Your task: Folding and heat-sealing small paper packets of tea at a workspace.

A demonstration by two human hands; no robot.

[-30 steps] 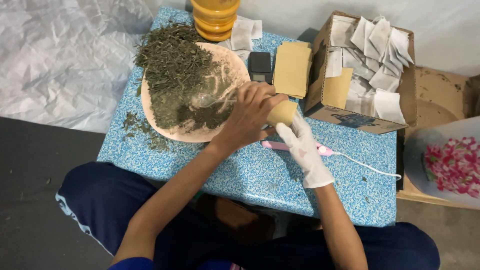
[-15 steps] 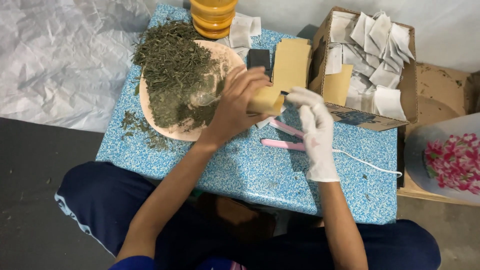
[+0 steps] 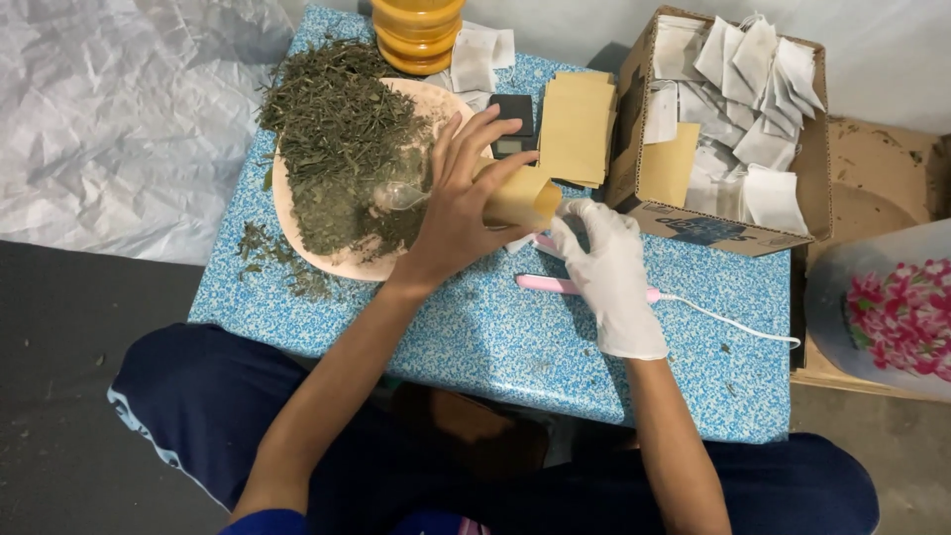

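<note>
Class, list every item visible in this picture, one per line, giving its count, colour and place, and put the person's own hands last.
Small speckled table: one, blue, centre.
Round plate: one, pinkish, table left, heaped with dried green leaves.
Stacked jars: yellow, count unclear, table top edge.
Small digital scale: one, black, beside plate.
Flat paper pouches: a stack, tan, right of scale.
Open cardboard box: one, brown, right, holding white sachets.
Corded sealer tool: one, pink, table centre.
Tan paper pouch: one, held in both hands.
Left hand: bare.
Right hand: white glove.
</note>
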